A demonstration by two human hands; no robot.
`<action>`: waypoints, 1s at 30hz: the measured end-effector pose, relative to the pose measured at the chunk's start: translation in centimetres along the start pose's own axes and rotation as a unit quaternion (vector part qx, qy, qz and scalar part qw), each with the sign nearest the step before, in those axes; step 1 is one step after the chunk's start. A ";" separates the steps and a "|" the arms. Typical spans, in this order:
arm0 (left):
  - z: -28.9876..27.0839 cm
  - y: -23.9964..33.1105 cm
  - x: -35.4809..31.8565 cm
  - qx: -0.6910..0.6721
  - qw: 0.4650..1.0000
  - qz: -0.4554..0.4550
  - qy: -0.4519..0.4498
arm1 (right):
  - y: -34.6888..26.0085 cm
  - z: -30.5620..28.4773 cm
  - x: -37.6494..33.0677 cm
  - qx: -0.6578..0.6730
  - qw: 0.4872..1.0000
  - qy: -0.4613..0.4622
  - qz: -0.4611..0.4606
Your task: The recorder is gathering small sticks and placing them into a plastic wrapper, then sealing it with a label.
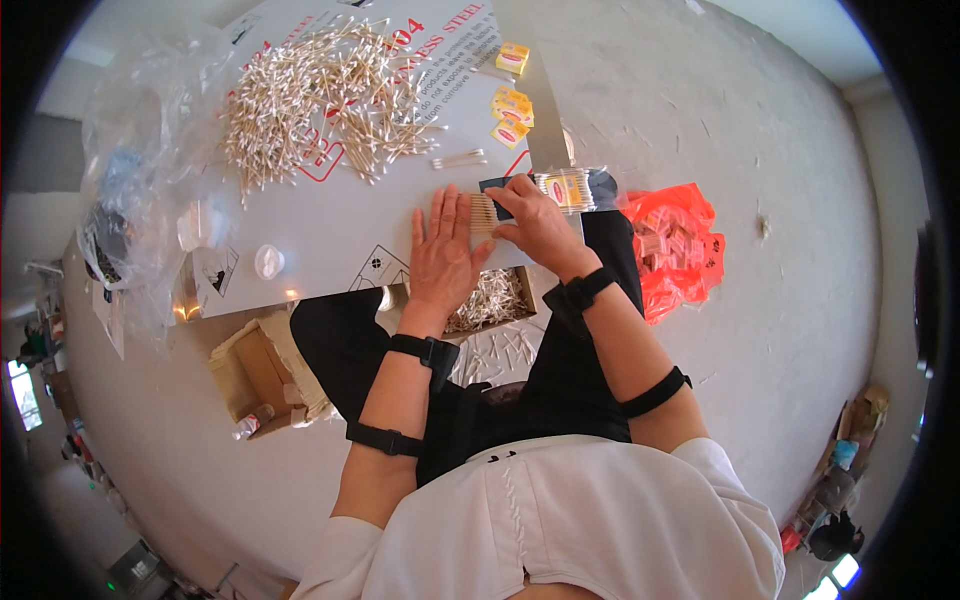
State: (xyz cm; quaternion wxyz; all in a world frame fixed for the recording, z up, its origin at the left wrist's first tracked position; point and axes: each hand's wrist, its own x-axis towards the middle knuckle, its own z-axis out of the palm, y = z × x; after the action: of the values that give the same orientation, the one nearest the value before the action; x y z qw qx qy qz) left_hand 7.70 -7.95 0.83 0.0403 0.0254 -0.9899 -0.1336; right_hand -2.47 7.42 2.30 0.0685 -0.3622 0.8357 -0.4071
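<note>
A row of cotton swabs lies side by side between my hands near the table's right edge. My left hand rests flat on the table with its fingers stretched out, its fingertips and thumb along the row's left side. At the row's right end, my right hand curls its thumb and fingers around a dark flat piece, partly hidden under the fingers. Just beyond that hand sits a clear pack of cotton swabs with a yellow label. A few loose swabs lie above the row.
A large heap of swabs covers the table's far left. Yellow cards lie at its right edge. A small white round container and clear plastic bags are at left. Below are a box of swabs and a red bag.
</note>
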 end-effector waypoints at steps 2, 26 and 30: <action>-0.2 0.1 0.1 0.007 1.000 -0.001 0.000 | 0.4 0.0 0.4 0.001 1.000 -0.010 0.020; 0.3 1.1 0.7 -0.006 1.000 -0.017 -0.017 | 5.4 -4.2 -4.7 -0.257 0.964 -0.018 0.069; 0.4 2.2 1.4 -0.009 0.999 -0.019 -0.036 | 5.7 -4.5 -4.9 -0.246 0.967 -0.026 0.069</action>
State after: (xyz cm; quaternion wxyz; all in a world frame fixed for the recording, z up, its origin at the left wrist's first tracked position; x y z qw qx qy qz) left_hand 6.16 -5.83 1.17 0.0018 0.0389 -0.9888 -0.1442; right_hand -3.87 15.80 0.20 0.0269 -0.3203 0.9309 -0.1739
